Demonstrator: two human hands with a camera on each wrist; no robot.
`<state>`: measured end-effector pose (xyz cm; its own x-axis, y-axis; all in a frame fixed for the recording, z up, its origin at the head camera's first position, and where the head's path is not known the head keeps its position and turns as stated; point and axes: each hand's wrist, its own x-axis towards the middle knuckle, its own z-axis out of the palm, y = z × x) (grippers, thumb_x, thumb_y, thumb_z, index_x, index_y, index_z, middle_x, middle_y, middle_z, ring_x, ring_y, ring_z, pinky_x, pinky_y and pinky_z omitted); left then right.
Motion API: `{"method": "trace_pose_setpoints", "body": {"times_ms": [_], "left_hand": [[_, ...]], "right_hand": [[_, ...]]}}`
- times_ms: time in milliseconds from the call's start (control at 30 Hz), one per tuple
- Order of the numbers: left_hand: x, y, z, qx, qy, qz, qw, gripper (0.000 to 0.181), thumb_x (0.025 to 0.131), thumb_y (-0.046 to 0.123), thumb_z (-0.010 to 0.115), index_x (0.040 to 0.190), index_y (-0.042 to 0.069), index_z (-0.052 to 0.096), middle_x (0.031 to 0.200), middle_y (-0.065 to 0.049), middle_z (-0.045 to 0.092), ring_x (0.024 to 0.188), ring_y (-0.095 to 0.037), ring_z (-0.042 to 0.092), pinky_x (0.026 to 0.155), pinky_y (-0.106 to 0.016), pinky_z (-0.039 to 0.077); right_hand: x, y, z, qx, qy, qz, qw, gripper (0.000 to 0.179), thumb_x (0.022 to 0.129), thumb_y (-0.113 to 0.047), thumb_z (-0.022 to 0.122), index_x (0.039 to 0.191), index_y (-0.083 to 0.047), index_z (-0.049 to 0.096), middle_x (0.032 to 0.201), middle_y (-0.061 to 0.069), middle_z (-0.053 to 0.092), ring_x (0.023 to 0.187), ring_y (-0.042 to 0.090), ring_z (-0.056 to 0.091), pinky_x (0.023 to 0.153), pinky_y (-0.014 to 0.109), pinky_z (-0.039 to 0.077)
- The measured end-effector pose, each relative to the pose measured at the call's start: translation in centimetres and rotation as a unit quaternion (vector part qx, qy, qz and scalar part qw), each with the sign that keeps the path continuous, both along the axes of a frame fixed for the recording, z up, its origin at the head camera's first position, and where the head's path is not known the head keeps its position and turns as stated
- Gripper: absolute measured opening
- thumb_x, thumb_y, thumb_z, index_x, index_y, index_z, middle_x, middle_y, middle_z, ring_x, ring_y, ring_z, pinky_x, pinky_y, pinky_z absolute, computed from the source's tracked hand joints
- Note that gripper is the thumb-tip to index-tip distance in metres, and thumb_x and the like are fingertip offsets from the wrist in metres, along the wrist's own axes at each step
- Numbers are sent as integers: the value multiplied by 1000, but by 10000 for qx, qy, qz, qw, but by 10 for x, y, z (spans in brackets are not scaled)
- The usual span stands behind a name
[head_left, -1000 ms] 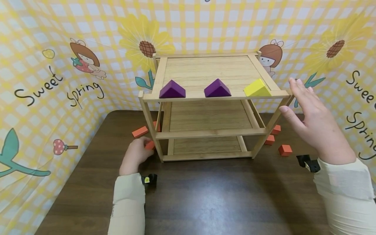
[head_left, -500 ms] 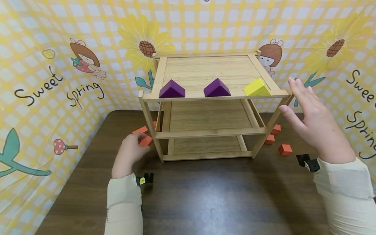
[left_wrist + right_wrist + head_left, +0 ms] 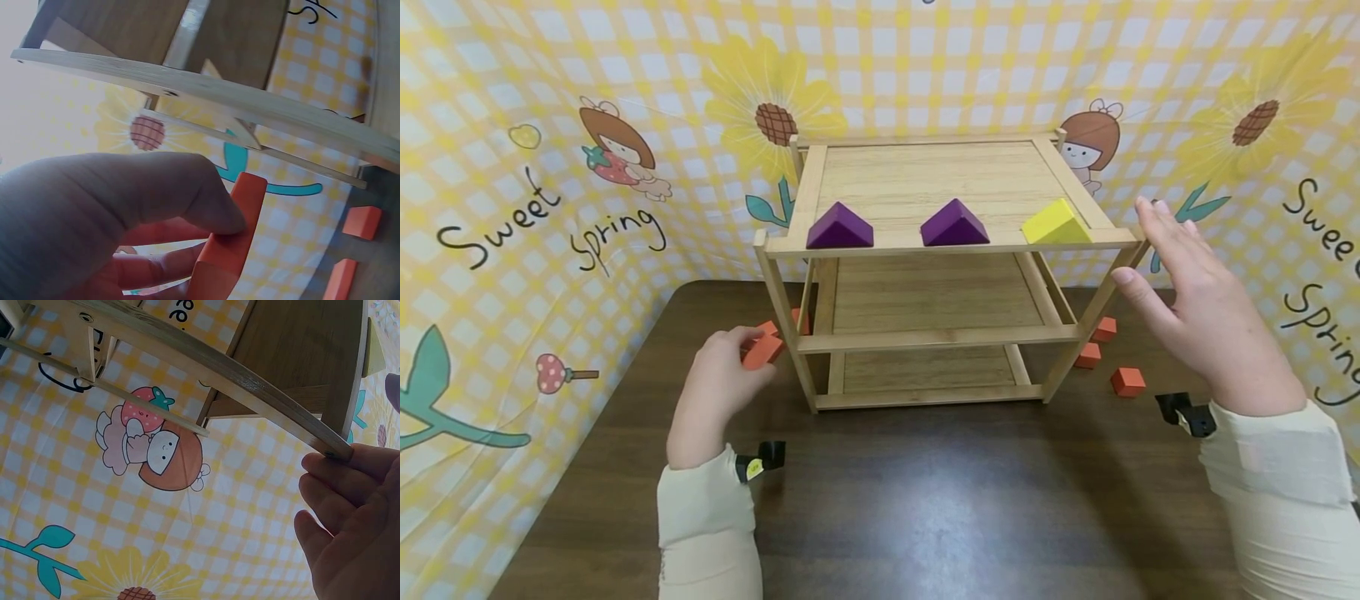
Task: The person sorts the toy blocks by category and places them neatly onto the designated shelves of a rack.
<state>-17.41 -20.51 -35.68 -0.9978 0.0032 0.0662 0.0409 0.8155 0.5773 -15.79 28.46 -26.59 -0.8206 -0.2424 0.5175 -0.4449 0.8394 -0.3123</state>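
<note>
In the head view my left hand (image 3: 718, 379) pinches an orange-red rectangular block (image 3: 763, 352) just left of the wooden shelf rack (image 3: 925, 171). The left wrist view shows the thumb (image 3: 215, 203) on one face of this block, with fingers behind it. At the rack's front right corner is my right hand (image 3: 1210, 317), fingers extended and holding nothing. Its fingertips meet the corner post in the right wrist view. Along the top shelf's front edge sit two purple triangular blocks, one at left (image 3: 840, 227) and one mid-edge (image 3: 955, 225), plus a yellow triangular block (image 3: 1056, 222) at right.
Further orange-red blocks lie on the dark wooden table (image 3: 880, 500): one (image 3: 800, 319) behind the rack's left front post, another (image 3: 362, 222) seen in the left wrist view, and a cube (image 3: 1127, 382) with two others to the right. A checked cloth (image 3: 925, 67) hangs behind.
My left hand has drawn back leftward from the rack's left post with the orange-red block, which has turned in the fingers. The right hand stays in place.
</note>
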Motion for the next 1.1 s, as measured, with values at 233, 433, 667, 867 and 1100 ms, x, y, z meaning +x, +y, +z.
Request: {"method": "trace_pose_setpoints", "body": {"times_ms": [233, 433, 667, 867, 1100], "left_hand": [[8, 0, 11, -72, 46, -69, 9999, 60, 83, 13, 63, 140, -5, 54, 122, -26, 57, 93, -35, 53, 72, -37, 42], [13, -2, 17, -80, 26, -209, 9997, 60, 83, 12, 63, 140, -4, 54, 121, -24, 57, 93, -33, 55, 73, -37, 42], [22, -6, 25, 37, 117, -502, 9987, 56, 84, 11, 65, 138, -3, 57, 118, -21, 60, 97, -31, 61, 80, -41, 48], [32, -5, 33, 40, 213, -715, 9972, 55, 84, 9, 65, 137, -4, 58, 118, -20, 61, 96, -31, 62, 76, -39, 49], [43, -1, 41, 45, 363, -874, 9955, 52, 85, 7, 67, 135, -1, 60, 116, -18, 62, 95, -30, 63, 76, -40, 50]], "right_hand": [[0, 0, 0, -83, -93, -44, 9999, 68, 106, -39, 53, 163, -18, 22, 166, 10, 24, 154, 25, 19, 126, 36, 8], [1, 0, 0, -115, -137, -65, 9998, 68, 106, -38, 53, 163, -20, 21, 166, 9, 23, 154, 25, 18, 126, 37, 8], [1, 0, -1, -114, -179, -91, 9997, 68, 106, -38, 53, 163, -21, 20, 166, 9, 23, 154, 27, 17, 126, 39, 8], [0, 0, -1, -116, -100, -43, 9999, 68, 105, -37, 54, 163, -18, 22, 166, 10, 24, 154, 26, 18, 126, 37, 8], [0, -1, -1, -115, -102, -67, 9999, 69, 105, -37, 54, 163, -19, 22, 166, 9, 23, 154, 25, 18, 126, 38, 8]]}}
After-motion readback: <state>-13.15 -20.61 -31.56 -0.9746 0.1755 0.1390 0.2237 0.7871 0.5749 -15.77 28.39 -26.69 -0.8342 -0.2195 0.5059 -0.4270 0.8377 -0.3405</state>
